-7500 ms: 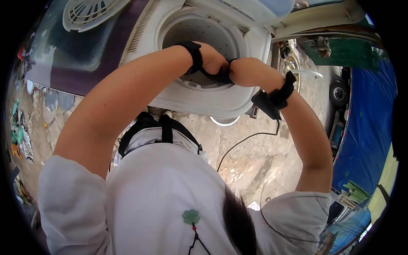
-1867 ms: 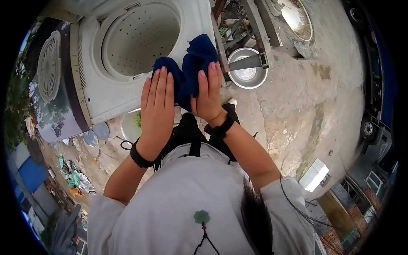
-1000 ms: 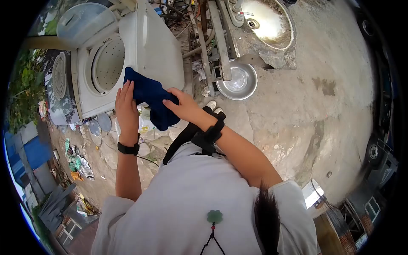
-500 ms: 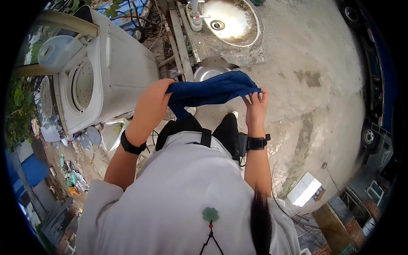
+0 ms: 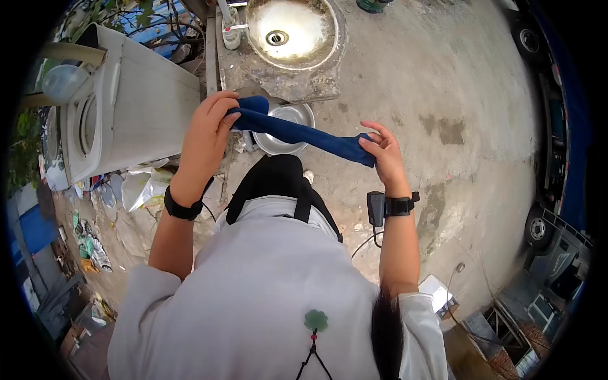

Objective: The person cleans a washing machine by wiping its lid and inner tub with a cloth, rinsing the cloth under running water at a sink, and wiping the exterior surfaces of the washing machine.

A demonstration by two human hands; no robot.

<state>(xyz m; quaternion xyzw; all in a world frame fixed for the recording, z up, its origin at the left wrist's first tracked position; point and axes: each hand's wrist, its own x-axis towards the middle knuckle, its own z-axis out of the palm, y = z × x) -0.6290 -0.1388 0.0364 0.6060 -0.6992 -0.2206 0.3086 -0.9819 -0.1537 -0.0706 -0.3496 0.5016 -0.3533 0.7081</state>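
A dark blue cloth [image 5: 297, 132] is stretched between my two hands as a narrow folded strip, slanting down to the right. My left hand [image 5: 211, 123] grips its left end, where a folded flap sticks up beside the fingers. The other end is pinched between thumb and fingers of my right hand [image 5: 385, 151], with some fingertips raised off it. Below the cloth, partly hidden by it, a round metal basin [image 5: 292, 115] rests on the ground. What kind of cloth it is I cannot make out.
A stained round sink [image 5: 316, 47] with a tap [image 5: 231, 35] is set in a concrete slab ahead. On the left stands a white washing machine [image 5: 145, 101], litter [image 5: 95, 250] on the ground behind it. A vehicle wheel [image 5: 538, 228] shows at right.
The cloth has gone from a wider, loosely draped band to a narrow, tauter strip. Its right end now sits lower. My view has shifted right, and more of the metal basin shows.
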